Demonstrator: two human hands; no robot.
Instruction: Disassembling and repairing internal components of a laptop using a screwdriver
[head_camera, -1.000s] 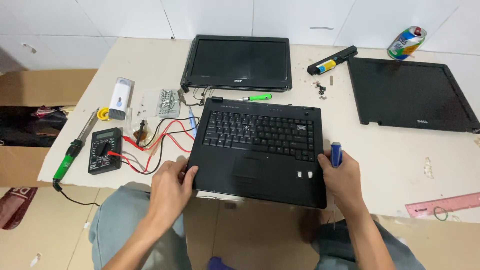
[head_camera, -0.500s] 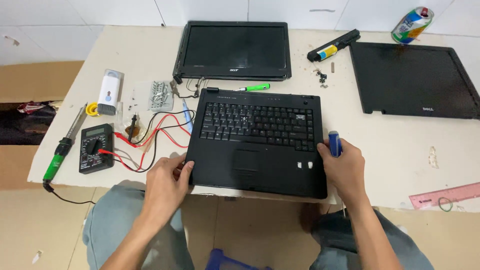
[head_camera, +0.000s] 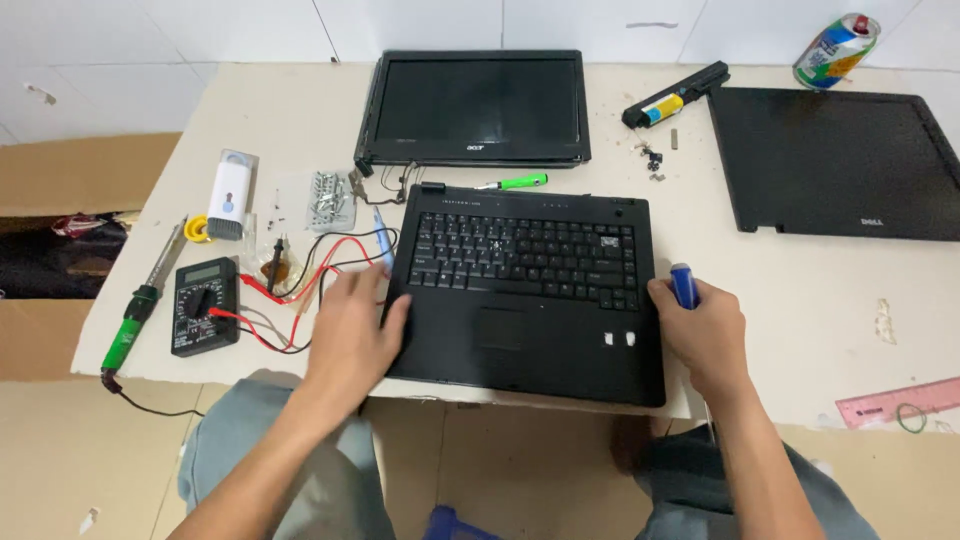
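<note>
At frame centre, the left hand rests on the black laptop base's left edge; the right hand, gripping a blue-handled screwdriver, touches its right edge. A multimeter lies at left.

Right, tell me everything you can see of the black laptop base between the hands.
The laptop base is a black, matte, plastic-looking slab, lying flat near the table's front edge, screen removed. It has a full keyboard, a touchpad below it and two small white stickers on the palm rest. The left hand rests on its left edge; the right hand, gripping a blue-handled tool, touches its right edge.
</note>
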